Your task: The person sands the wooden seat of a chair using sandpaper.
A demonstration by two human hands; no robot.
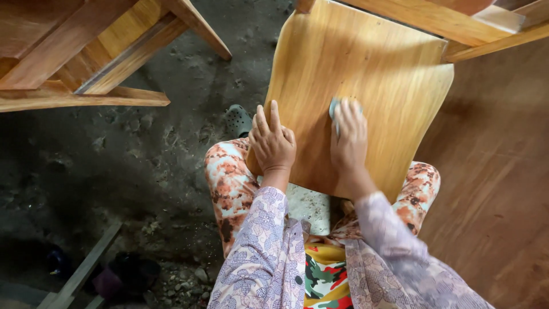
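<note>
A curved, golden wooden chair panel (366, 63) rests across my knees, tilted away from me. My left hand (272, 142) lies flat on its left edge, fingers together, holding it steady. My right hand (349, 137) presses a small grey-blue sanding pad (334, 106) against the middle of the panel; only the pad's corner shows past my fingers. My patterned sleeves and trousers fill the lower middle of the head view.
Wooden chair frames (86, 51) stand at the upper left and another (480, 23) at the upper right. A brown wooden surface (503, 171) is on the right. Dirty concrete floor (114, 154), a grey sandal (237, 119) and a wooden slat (86, 266) lie left.
</note>
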